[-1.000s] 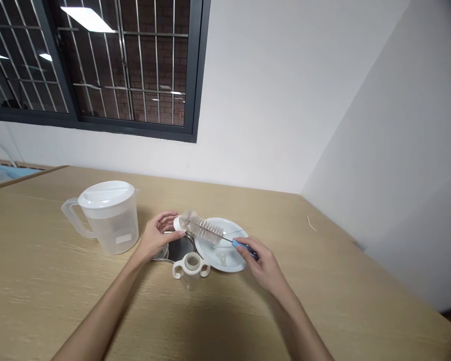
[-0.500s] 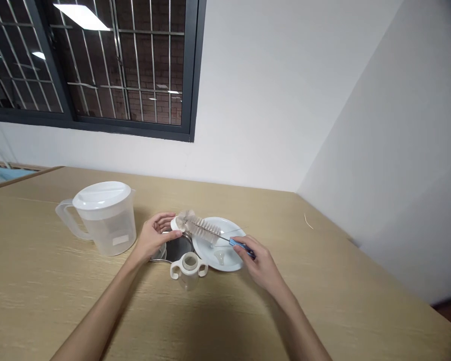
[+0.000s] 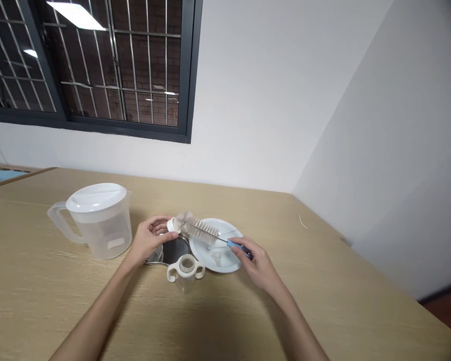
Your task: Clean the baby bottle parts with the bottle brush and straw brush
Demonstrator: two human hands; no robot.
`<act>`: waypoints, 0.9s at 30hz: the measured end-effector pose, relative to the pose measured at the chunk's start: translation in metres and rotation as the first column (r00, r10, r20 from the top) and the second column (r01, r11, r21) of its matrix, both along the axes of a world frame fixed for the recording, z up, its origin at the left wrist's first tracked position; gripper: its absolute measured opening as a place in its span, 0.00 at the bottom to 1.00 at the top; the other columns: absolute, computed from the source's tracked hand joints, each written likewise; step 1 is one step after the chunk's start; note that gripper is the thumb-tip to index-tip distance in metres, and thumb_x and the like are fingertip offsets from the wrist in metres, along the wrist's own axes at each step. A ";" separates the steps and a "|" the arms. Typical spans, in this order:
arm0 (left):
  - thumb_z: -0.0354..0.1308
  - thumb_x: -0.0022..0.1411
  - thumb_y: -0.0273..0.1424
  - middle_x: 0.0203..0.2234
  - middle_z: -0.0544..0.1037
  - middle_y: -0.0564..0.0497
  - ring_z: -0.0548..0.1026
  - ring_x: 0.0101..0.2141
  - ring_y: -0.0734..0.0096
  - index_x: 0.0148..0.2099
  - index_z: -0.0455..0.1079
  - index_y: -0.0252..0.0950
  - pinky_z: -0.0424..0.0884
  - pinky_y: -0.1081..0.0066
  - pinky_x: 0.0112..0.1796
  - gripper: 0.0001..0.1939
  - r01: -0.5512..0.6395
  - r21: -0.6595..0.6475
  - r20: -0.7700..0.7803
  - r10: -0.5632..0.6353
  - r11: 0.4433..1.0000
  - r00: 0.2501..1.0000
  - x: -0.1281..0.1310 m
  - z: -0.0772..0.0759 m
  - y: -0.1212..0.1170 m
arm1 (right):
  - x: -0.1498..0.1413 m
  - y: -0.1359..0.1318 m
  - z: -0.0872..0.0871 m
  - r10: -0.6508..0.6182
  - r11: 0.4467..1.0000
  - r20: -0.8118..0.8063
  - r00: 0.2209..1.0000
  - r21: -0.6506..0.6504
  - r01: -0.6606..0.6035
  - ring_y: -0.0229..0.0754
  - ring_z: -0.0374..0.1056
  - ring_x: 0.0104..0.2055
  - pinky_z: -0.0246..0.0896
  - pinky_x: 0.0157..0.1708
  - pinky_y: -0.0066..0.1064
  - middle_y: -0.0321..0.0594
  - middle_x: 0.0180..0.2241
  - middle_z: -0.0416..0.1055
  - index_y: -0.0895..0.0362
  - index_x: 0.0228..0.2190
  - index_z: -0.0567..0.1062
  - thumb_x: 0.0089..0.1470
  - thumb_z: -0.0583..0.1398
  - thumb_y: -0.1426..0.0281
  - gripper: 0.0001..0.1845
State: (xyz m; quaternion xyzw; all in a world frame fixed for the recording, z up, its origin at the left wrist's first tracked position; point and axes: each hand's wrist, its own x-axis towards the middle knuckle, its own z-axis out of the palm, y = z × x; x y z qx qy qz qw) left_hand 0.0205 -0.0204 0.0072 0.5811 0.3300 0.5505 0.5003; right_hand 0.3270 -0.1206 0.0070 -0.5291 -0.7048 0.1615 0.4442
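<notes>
Between thumb and fingers, my left hand (image 3: 149, 239) holds a small white bottle collar (image 3: 173, 225). My right hand (image 3: 256, 258) grips the blue handle of a bottle brush (image 3: 203, 230). The brush slants up to the left, and its pale bristle tip is at the collar's opening; whether it reaches inside I cannot tell. Below them a clear baby bottle (image 3: 187, 273) with two white side handles stands upright, its mouth uncovered. Behind the brush lies a white plate (image 3: 225, 264) bearing a clear nipple (image 3: 217, 258) and a thin wire-like piece.
A lidded translucent pitcher (image 3: 103, 228) stands to the left, its handle pointing left. Under my left hand is a round dark-bottomed metal dish (image 3: 177, 249) with something clear in it. A thin pale strip (image 3: 302, 221) lies at the right on the wooden table (image 3: 225, 321).
The view has shifted slightly, so things appear a little further left. The white collar has turned slightly and shows a small gap from the densest bristles; both hands keep their holds.
</notes>
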 end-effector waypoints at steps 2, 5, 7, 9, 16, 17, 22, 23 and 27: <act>0.75 0.40 0.32 0.38 0.82 0.43 0.79 0.41 0.56 0.45 0.72 0.34 0.75 0.57 0.46 0.28 -0.002 -0.001 -0.012 0.002 1.000 1.000 -0.001 0.001 -0.001 | 0.004 0.000 0.000 -0.021 1.000 -0.016 1.000 0.000 0.021 0.46 0.70 0.41 0.64 0.37 0.32 0.44 0.42 0.75 0.54 0.43 0.77 0.62 0.56 0.59 0.16; 0.74 0.41 0.32 0.39 0.82 0.43 0.79 0.42 0.56 0.47 0.71 0.34 0.75 0.57 0.46 0.29 0.017 0.004 -0.048 -0.017 1.000 0.999 -0.001 0.003 -0.002 | 0.005 0.000 0.000 -0.032 0.999 -0.054 0.998 0.009 0.032 0.46 0.70 0.42 0.64 0.39 0.32 0.44 0.42 0.75 0.54 0.44 0.76 0.62 0.56 0.59 0.16; 0.74 0.41 0.31 0.42 0.81 0.43 0.79 0.42 0.56 0.48 0.71 0.35 0.75 0.58 0.46 0.29 0.022 0.017 -0.051 -0.021 1.000 0.998 0.000 0.003 -0.002 | 0.002 0.000 -0.001 -0.017 1.000 -0.058 0.998 0.006 0.017 0.46 0.70 0.42 0.64 0.39 0.32 0.44 0.43 0.75 0.54 0.44 0.76 0.62 0.56 0.59 0.16; 0.75 0.41 0.31 0.42 0.81 0.43 0.79 0.42 0.57 0.47 0.70 0.34 0.75 0.59 0.46 0.30 0.015 0.022 -0.038 -0.015 1.000 0.999 0.001 0.004 -0.003 | -0.002 0.000 -0.002 0.007 1.000 -0.034 0.999 -0.004 -0.007 0.45 0.70 0.41 0.64 0.37 0.31 0.43 0.42 0.75 0.54 0.44 0.76 0.62 0.55 0.59 0.15; 0.75 0.39 0.30 0.43 0.80 0.42 0.79 0.43 0.58 0.49 0.69 0.33 0.75 0.58 0.47 0.33 -0.002 -0.001 -0.018 0.002 1.000 1.000 -0.003 0.012 -0.006 | 0.005 0.000 0.000 -0.027 1.000 -0.050 0.998 0.014 0.028 0.46 0.71 0.42 0.64 0.38 0.32 0.44 0.42 0.76 0.54 0.43 0.77 0.61 0.56 0.58 0.16; 0.75 0.39 0.30 0.42 0.80 0.42 0.79 0.43 0.58 0.49 0.69 0.33 0.75 0.59 0.47 0.33 0.003 0.000 -0.027 -0.003 1.000 1.000 -0.003 0.012 -0.007 | 0.006 0.000 0.000 -0.036 0.999 -0.069 0.997 0.022 0.038 0.46 0.71 0.43 0.64 0.39 0.32 0.45 0.43 0.76 0.54 0.43 0.77 0.61 0.57 0.58 0.17; 0.74 0.41 0.29 0.38 0.81 0.45 0.79 0.40 0.61 0.50 0.68 0.34 0.76 0.62 0.44 0.32 0.059 -0.001 -0.018 -0.059 0.998 0.998 -0.002 0.007 -0.005 | 0.001 -0.001 -0.001 -0.013 1.000 -0.094 0.995 0.017 0.015 0.47 0.71 0.43 0.65 0.41 0.34 0.45 0.43 0.76 0.54 0.43 0.77 0.61 0.56 0.57 0.17; 0.74 0.42 0.29 0.38 0.81 0.45 0.80 0.40 0.61 0.50 0.68 0.34 0.76 0.62 0.44 0.32 0.074 -0.005 -0.003 -0.074 0.997 0.997 -0.002 0.005 -0.004 | 0.000 -0.001 -0.001 -0.004 1.000 -0.077 0.997 0.009 0.005 0.47 0.71 0.42 0.65 0.40 0.34 0.45 0.42 0.76 0.53 0.43 0.77 0.61 0.56 0.58 0.17; 0.74 0.43 0.29 0.39 0.81 0.44 0.80 0.41 0.60 0.52 0.67 0.35 0.76 0.63 0.43 0.33 0.093 -0.014 0.051 -0.092 0.996 0.994 -0.005 0.001 0.001 | 0.001 0.001 -0.003 -0.009 1.000 -0.042 0.999 0.013 0.010 0.46 0.71 0.41 0.65 0.39 0.34 0.44 0.42 0.76 0.53 0.43 0.77 0.61 0.56 0.58 0.16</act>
